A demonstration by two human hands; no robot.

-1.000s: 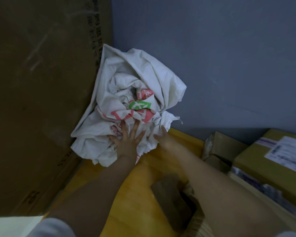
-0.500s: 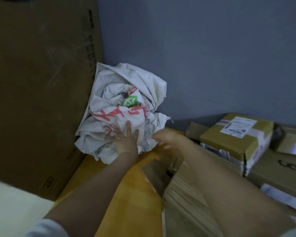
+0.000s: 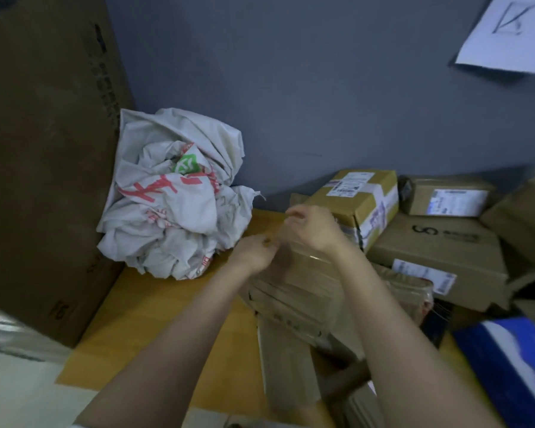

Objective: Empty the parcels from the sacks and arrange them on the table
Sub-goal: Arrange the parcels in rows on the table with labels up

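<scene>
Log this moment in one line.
crumpled white woven sack: at back of yellow wooden table | left hand, right hand: over tape-wrapped brown cardboard parcel | grip: blurred

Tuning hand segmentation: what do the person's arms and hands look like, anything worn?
Left hand and right hand are bare: no gloves, rings or watch visible. Both forearms are bare as far as the frame shows. The footage is dim and blurred, so small marks could be missed.

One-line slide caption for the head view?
Left hand and right hand close together above a taped parcel; crumpled white sack on the table.
</scene>
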